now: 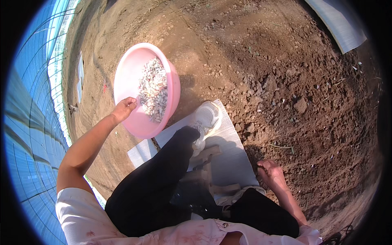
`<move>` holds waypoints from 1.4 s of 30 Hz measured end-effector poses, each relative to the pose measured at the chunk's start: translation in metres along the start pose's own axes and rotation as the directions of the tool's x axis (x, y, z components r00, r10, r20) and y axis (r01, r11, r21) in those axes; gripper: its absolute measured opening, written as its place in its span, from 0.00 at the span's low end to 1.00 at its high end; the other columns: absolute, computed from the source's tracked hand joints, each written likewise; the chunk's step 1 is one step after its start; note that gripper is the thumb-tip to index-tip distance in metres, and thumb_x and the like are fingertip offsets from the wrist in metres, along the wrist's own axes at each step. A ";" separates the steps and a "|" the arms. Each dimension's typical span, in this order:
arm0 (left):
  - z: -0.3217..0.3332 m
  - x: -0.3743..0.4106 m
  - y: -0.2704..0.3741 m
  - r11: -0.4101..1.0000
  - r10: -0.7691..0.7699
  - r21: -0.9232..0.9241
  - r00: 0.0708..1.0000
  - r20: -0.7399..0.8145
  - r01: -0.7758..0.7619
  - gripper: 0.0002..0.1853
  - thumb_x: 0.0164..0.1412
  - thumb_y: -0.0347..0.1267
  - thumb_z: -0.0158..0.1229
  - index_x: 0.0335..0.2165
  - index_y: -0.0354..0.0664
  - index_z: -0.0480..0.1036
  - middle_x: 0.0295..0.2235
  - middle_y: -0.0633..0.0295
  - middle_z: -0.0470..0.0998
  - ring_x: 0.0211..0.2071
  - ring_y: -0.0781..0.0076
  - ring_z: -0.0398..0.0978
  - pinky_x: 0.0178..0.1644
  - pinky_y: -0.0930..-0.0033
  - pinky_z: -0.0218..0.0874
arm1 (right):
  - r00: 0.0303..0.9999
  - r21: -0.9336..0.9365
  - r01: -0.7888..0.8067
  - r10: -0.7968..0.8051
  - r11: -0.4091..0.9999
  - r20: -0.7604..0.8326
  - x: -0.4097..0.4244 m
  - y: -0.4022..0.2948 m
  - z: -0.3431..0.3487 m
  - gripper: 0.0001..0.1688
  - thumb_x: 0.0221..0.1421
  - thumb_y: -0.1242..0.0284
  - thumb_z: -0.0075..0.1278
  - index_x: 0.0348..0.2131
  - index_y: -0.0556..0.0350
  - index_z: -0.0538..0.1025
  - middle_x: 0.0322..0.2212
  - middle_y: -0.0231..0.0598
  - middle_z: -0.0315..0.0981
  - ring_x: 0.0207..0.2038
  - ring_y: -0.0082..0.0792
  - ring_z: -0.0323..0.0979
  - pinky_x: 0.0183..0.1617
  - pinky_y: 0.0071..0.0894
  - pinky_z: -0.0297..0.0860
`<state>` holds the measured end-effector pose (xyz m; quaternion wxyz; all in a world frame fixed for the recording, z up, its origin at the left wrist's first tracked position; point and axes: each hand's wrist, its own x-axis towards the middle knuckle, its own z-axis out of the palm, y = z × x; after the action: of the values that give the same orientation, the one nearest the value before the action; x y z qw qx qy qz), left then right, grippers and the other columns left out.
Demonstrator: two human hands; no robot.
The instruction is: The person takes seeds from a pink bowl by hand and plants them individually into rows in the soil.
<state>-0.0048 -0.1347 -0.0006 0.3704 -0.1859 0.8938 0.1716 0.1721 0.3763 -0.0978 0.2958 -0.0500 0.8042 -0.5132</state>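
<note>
A pink plastic basin (128, 65) stands on the soil at my front left, holding a heap of what look like garlic cloves (153, 92). My left hand (125, 108) reaches over the basin's left rim with its fingers curled together; anything inside them is hidden. At the lower right, my right hand (271, 173) is low over the loose tilled soil (294, 122), beside the edge of a pale flat sheet (226, 147). Its fingers are bent, and a small dark patch shows at the fingertips, too unclear to name. Small whitish pieces like cloves dot the soil.
My white shoe (209, 114) rests on the pale sheet, near wooden slats (208, 153) between my legs. Another pale sheet (340, 27) lies at the upper right. Blue covering over a curved frame (33, 122) rises along the left side.
</note>
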 end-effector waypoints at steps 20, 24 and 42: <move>0.137 0.087 0.013 0.968 -0.221 -0.182 0.935 -0.279 0.174 0.33 0.47 0.51 0.43 0.34 0.24 0.63 0.32 0.40 0.68 0.35 0.52 0.68 0.38 0.63 0.57 | 0.718 -0.097 -0.565 0.430 0.819 -0.547 -0.129 -0.092 -0.047 0.11 0.39 0.77 0.47 0.29 0.58 0.69 0.24 0.45 0.67 0.28 0.46 0.65 0.33 0.36 0.63; 0.143 0.085 0.021 0.976 -0.154 -0.187 0.967 -0.205 0.116 0.31 0.48 0.50 0.43 0.34 0.26 0.63 0.31 0.42 0.68 0.34 0.54 0.67 0.36 0.64 0.57 | 0.443 0.154 -0.709 0.604 0.688 -0.662 -0.222 -0.078 0.000 0.10 0.39 0.76 0.45 0.28 0.60 0.70 0.22 0.44 0.67 0.27 0.43 0.67 0.31 0.33 0.63; 0.083 0.071 -0.015 0.778 -0.034 -0.628 0.999 -0.020 0.014 0.24 0.52 0.46 0.40 0.32 0.33 0.64 0.28 0.49 0.68 0.28 0.59 0.66 0.29 0.66 0.56 | 0.078 0.799 -0.267 0.838 0.539 -0.539 -0.347 0.010 0.328 0.16 0.42 0.67 0.45 0.32 0.57 0.70 0.31 0.52 0.68 0.36 0.49 0.66 0.36 0.35 0.63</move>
<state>0.0050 -0.1259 -0.1098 0.2759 -0.3123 0.7888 0.4517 0.6319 0.2528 -0.0569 -0.0169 0.6475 0.5992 -0.4706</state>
